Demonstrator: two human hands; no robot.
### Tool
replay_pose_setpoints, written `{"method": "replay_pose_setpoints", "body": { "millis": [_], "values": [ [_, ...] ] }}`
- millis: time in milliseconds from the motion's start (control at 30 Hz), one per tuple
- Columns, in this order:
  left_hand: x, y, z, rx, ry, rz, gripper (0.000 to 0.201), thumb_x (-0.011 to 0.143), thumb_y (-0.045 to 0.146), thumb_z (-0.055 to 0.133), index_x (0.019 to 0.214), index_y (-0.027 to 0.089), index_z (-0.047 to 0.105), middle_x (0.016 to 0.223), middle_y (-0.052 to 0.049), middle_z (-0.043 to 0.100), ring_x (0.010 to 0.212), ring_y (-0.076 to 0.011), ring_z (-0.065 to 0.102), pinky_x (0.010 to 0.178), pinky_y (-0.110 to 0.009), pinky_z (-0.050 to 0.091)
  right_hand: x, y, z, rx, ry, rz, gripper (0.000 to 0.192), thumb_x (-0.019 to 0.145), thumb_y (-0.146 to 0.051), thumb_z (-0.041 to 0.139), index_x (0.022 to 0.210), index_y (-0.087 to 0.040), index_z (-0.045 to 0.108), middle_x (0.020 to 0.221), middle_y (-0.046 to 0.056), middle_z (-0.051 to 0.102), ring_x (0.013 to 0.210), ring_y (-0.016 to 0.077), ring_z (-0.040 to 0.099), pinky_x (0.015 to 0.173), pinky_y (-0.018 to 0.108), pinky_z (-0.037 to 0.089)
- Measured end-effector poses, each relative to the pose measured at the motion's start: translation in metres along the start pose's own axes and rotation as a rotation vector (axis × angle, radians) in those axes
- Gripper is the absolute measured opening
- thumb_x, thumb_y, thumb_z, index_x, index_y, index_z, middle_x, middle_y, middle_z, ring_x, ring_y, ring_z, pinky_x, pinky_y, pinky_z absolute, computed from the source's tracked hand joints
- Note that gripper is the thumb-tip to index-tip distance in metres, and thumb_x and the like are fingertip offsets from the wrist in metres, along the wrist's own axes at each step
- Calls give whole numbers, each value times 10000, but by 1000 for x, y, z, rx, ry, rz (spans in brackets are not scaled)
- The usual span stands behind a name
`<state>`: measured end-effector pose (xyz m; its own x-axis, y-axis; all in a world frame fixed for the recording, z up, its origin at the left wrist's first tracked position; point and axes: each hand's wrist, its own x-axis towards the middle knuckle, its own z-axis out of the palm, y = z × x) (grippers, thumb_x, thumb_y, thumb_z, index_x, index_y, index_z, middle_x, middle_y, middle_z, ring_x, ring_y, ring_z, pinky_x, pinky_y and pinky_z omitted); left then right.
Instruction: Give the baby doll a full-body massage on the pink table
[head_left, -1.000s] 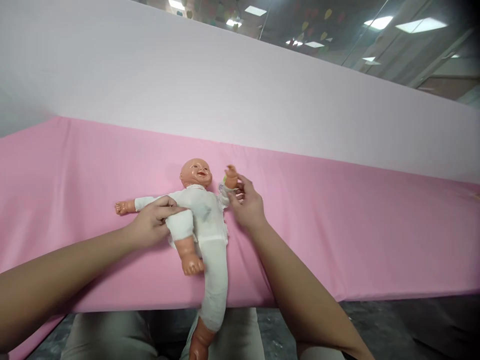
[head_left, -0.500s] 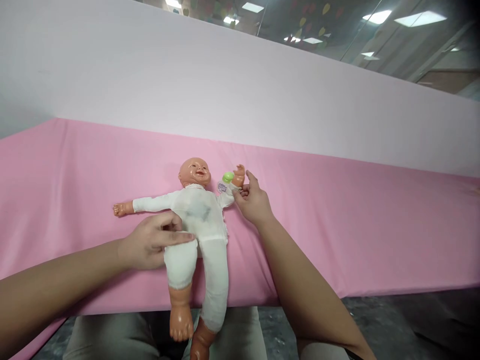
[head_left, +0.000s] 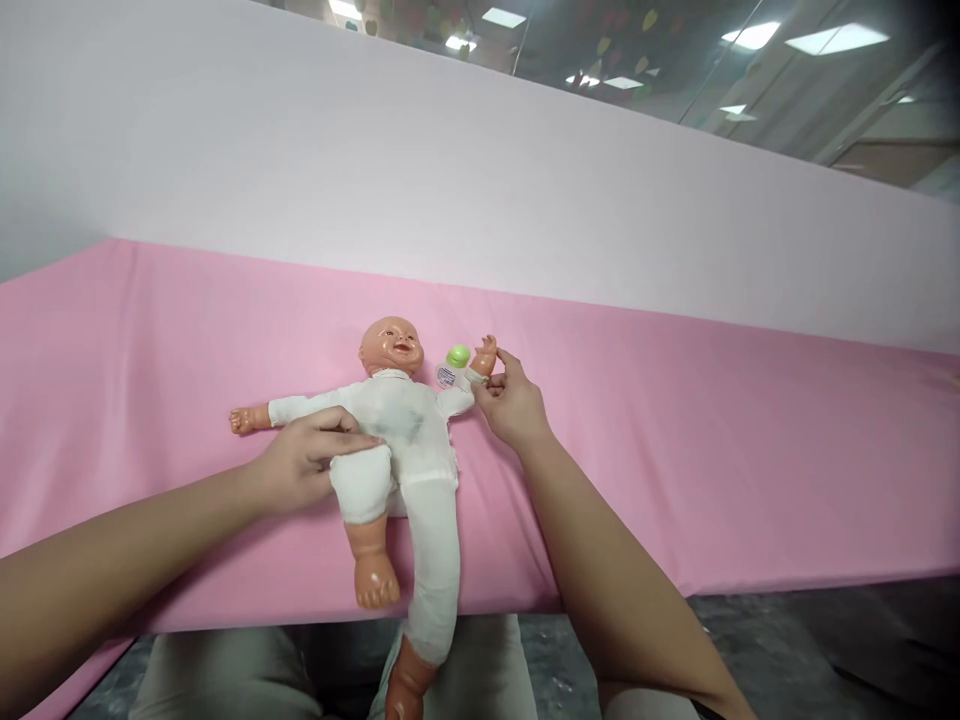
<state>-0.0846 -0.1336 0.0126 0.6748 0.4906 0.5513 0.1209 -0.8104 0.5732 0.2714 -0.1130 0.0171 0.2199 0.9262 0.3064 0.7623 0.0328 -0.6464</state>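
Observation:
A baby doll (head_left: 409,430) with a white cloth body lies on its back, head away from me. My left hand (head_left: 311,455) grips its bent leg (head_left: 364,485) near the knee, fingers across the top and the thumb side partly hidden. My right hand (head_left: 514,400) pinches the doll's raised arm (head_left: 480,370) at the wrist. Beside that arm lies a small bottle-like thing with a green top (head_left: 458,355) and a printed label. The doll's other arm (head_left: 300,407) stretches out to the left. Its straight leg (head_left: 435,570) hangs over the table's near edge.
Pink cloth (head_left: 712,450) covers the table and stretches far to the right. A white panel (head_left: 450,170) stands along the back, with glass (head_left: 585,50) above it reflecting ceiling lights. My legs (head_left: 225,670) are under the near edge.
My left hand has pushed the doll's leg up and bent it more, so its foot now lies over the cloth. The doll's held arm has shifted slightly right with my right hand.

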Motion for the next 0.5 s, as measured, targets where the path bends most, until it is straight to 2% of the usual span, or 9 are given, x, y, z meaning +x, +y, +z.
{"method": "replay_pose_setpoints", "body": {
  "millis": [67,167,267,367,433,500],
  "values": [
    [2,-10,-1,-39,19,-147,269,961,243,659,1188,235,802,1002,-66,680,887,-172,688,788,-287,585,-8,-9,9,89,35,-139,679,940,-349,651,1583,-274,445,1069,40,753,888,211,717,878,377,593],
    [4,-24,-1,-98,29,-326,149,903,236,682,932,178,817,955,-64,687,857,-183,692,751,-288,581,-21,-23,27,61,-13,-423,511,973,-285,611,1484,-305,596,1198,68,724,1075,240,686,1002,425,576],
    [5,-32,0,-120,19,-357,136,887,223,690,824,148,784,927,-66,685,841,-187,684,735,-291,566,-32,-35,41,-54,-62,-611,415,999,-208,549,1374,-295,703,1230,90,703,1181,263,629,1077,458,534],
    [5,-28,0,-100,39,-288,153,930,255,690,892,166,808,938,-66,690,852,-182,689,775,-298,575,-32,-39,42,-88,-75,-589,424,985,-194,572,1382,-278,695,1252,89,708,1211,269,618,1097,465,517],
    [4,-19,-1,-63,40,-216,170,962,271,682,1018,198,825,953,-64,694,846,-173,699,781,-293,583,-27,-35,35,-57,-73,-505,418,976,-245,618,1388,-277,683,1274,79,721,1209,270,637,1088,457,522],
    [4,-8,-1,-22,19,-100,213,980,263,679,1144,229,810,951,-59,693,829,-162,700,753,-273,579,-20,-28,25,2,-46,-377,448,972,-299,638,1418,-275,649,1265,70,737,1125,252,685,1028,427,552]
  ]
}}
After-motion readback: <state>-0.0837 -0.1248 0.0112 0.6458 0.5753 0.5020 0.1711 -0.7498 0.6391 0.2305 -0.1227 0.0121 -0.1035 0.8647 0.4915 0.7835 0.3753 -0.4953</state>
